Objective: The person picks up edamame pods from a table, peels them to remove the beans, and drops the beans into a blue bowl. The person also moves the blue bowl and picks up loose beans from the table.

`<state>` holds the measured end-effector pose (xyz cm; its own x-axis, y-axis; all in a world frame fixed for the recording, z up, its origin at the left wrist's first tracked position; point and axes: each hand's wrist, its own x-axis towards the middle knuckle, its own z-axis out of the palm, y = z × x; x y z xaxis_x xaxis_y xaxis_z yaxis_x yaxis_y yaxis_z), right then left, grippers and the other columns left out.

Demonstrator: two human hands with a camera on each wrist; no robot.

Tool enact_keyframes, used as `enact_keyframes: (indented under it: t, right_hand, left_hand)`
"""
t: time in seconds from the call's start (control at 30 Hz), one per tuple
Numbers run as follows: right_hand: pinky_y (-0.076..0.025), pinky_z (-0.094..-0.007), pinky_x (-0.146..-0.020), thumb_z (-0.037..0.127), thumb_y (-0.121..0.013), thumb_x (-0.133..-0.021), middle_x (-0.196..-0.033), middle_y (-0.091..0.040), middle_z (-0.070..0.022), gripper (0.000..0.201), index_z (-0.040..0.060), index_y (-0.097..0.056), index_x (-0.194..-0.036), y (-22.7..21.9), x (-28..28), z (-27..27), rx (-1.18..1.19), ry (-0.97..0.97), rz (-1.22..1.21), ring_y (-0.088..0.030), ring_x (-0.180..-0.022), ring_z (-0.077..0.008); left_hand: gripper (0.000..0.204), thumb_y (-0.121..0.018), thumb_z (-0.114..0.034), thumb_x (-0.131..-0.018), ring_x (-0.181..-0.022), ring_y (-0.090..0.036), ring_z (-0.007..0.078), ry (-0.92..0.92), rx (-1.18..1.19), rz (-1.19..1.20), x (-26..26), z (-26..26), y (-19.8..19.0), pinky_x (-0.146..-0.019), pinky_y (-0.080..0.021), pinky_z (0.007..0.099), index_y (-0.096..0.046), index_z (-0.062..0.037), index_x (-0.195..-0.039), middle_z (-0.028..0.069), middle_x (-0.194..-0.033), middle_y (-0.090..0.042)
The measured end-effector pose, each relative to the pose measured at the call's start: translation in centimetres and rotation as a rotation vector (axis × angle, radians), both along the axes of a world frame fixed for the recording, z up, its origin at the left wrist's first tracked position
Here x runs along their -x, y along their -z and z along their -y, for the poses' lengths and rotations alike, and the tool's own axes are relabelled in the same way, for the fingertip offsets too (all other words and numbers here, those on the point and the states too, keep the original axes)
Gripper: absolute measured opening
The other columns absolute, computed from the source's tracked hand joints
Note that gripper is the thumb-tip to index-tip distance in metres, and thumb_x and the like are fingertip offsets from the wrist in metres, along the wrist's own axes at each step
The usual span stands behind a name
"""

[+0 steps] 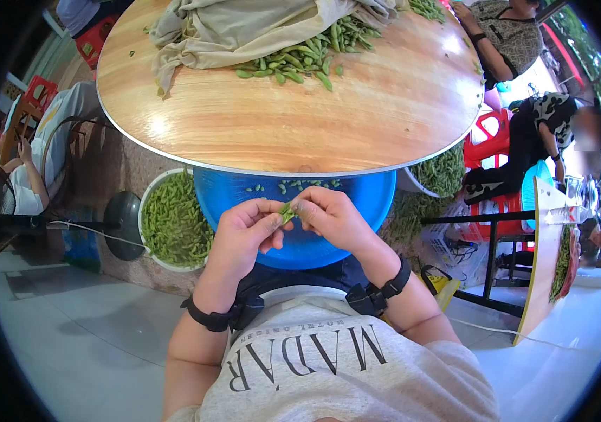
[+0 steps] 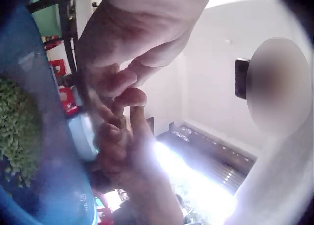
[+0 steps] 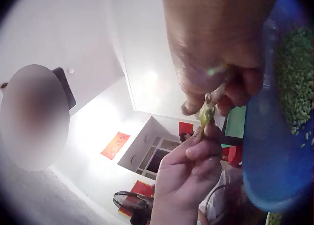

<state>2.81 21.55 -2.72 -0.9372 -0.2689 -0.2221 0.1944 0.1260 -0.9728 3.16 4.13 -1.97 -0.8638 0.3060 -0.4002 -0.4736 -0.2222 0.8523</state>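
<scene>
Between both hands, over a blue basin [image 1: 379, 204], is a green soybean pod [image 1: 287, 213]. My left hand [image 1: 244, 231] pinches one end between thumb and fingers. At the other end, the thumb and fingers of my right hand [image 1: 337, 219] grip it. The right wrist view shows the pod [image 3: 206, 113] stretched between the two hands, its upper part partly covered by the right fingers. In the left wrist view the fingers hide most of it. Shelled green beans [image 3: 296, 80] lie heaped in the basin.
A round wooden table [image 1: 293, 126] overhangs the basin, bearing loose pods [image 1: 307, 60] and a beige cloth [image 1: 237, 35]. A white tub [image 1: 147, 232] full of pods stands at the left; more pods [image 1: 437, 174] are at the right. Other people sit around.
</scene>
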Motion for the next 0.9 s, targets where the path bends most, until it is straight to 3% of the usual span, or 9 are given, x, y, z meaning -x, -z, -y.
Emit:
enact_keyframes:
  t: [0.07,0.17,0.27,0.3,0.43,0.53,0.73,0.8,0.9]
  right_hand:
    - [-0.043,-0.0260,-0.054,0.022,-0.059,-0.082,-0.065,-0.057,-0.0054,0.021,0.0007,-0.056,-0.084,0.6,-0.2,0.1,-0.013,0.076,-0.150,-0.051,-0.058,-0.0112]
    - [-0.043,-0.0227,-0.056,0.015,-0.063,-0.076,-0.071,-0.058,-0.0036,0.019,0.0003,-0.058,-0.088,-0.6,-0.3,0.2,-0.179,-0.017,-0.169,-0.052,-0.064,-0.0083]
    - [-0.043,-0.0235,-0.058,0.012,-0.062,-0.072,-0.072,-0.058,-0.0056,0.017,0.0008,-0.059,-0.085,0.0,0.2,-0.3,-0.186,-0.056,-0.123,-0.052,-0.066,-0.0081]
    - [-0.045,-0.0258,-0.058,0.010,-0.061,-0.071,-0.073,-0.059,-0.0089,0.016,0.0010,-0.060,-0.084,-0.1,0.0,-0.2,-0.202,-0.049,-0.109,-0.055,-0.065,-0.0132]
    - [-0.046,-0.0301,-0.061,0.010,-0.063,-0.071,-0.078,-0.060,-0.0147,0.017,0.0006,-0.061,-0.085,0.2,-0.2,0.2,-0.497,0.037,-0.461,-0.058,-0.066,-0.0263]
    - [-0.047,-0.0349,-0.061,0.016,-0.066,-0.071,-0.074,-0.059,-0.0153,0.019,0.0019,-0.060,-0.082,-2.0,-0.2,0.0,-0.338,-0.014,-0.394,-0.058,-0.067,-0.0315]
    - [-0.046,-0.0346,-0.058,0.015,-0.066,-0.069,-0.069,-0.058,-0.0165,0.018,-0.0002,-0.059,-0.076,-1.2,0.2,0.0,-0.016,-0.123,-0.052,-0.058,-0.062,-0.0299]
    - [-0.045,-0.0362,-0.058,0.014,-0.064,-0.066,-0.070,-0.058,-0.0176,0.018,-0.0010,-0.057,-0.074,-1.5,0.3,0.2,-0.151,-0.173,-0.144,-0.057,-0.062,-0.0317]
    - [-0.045,-0.0389,-0.058,0.012,-0.062,-0.064,-0.071,-0.057,-0.0192,0.017,-0.0016,-0.055,-0.070,-1.3,0.2,0.8,-0.333,-0.211,-0.342,-0.056,-0.065,-0.0345]
  left_hand:
    - [0.013,-0.050,-0.003,-0.084,-0.053,-0.053,0.0066,0.038,0.118,-0.079,-0.3,-0.1,-0.2,-0.043,-0.036,0.0160,-0.057,0.0010,-0.095,0.0056,-0.071,-0.061]
    - [0.015,-0.049,-0.001,-0.084,-0.056,-0.054,0.0070,0.051,0.299,-0.219,-0.9,-0.7,-0.5,-0.045,-0.039,0.0171,-0.056,0.0023,-0.097,0.0050,-0.072,-0.060]
    - [0.015,-0.050,0.001,-0.084,-0.059,-0.055,0.0083,0.049,0.284,-0.328,-1.5,-0.9,-0.2,-0.048,-0.042,0.0186,-0.056,0.0035,-0.097,0.0053,-0.073,-0.059]
    - [0.014,-0.050,0.002,-0.083,-0.057,-0.055,0.0094,0.071,0.297,-0.310,-1.6,-0.8,-0.3,-0.050,-0.044,0.0200,-0.054,0.0035,-0.096,0.0060,-0.074,-0.059]
    - [0.018,-0.049,0.002,-0.083,-0.055,-0.054,0.0099,0.012,0.383,-0.331,-1.6,-0.9,0.8,-0.048,-0.043,0.0204,-0.047,0.0014,-0.101,0.0080,-0.072,-0.058]
    - [0.021,-0.048,0.002,-0.083,-0.053,-0.055,0.0113,-0.007,0.375,-0.301,-1.3,-0.6,0.6,-0.046,-0.043,0.0209,-0.042,0.0003,-0.103,0.0098,-0.071,-0.058]
    - [0.021,-0.045,0.002,-0.085,-0.052,-0.055,0.0126,0.014,0.121,-0.140,-1.1,-0.7,-0.5,-0.044,-0.041,0.0207,-0.041,0.0011,-0.105,0.0111,-0.071,-0.059]
    - [0.021,-0.044,0.001,-0.085,-0.052,-0.054,0.0121,0.026,0.126,-0.151,-1.3,-0.8,-0.1,-0.043,-0.041,0.0206,-0.041,0.0015,-0.106,0.0109,-0.071,-0.059]
    - [0.023,-0.045,0.004,-0.083,-0.059,-0.058,0.0122,0.085,0.344,-0.298,-1.4,-0.4,0.4,-0.047,-0.044,0.0214,-0.042,0.0033,-0.105,0.0116,-0.072,-0.061]
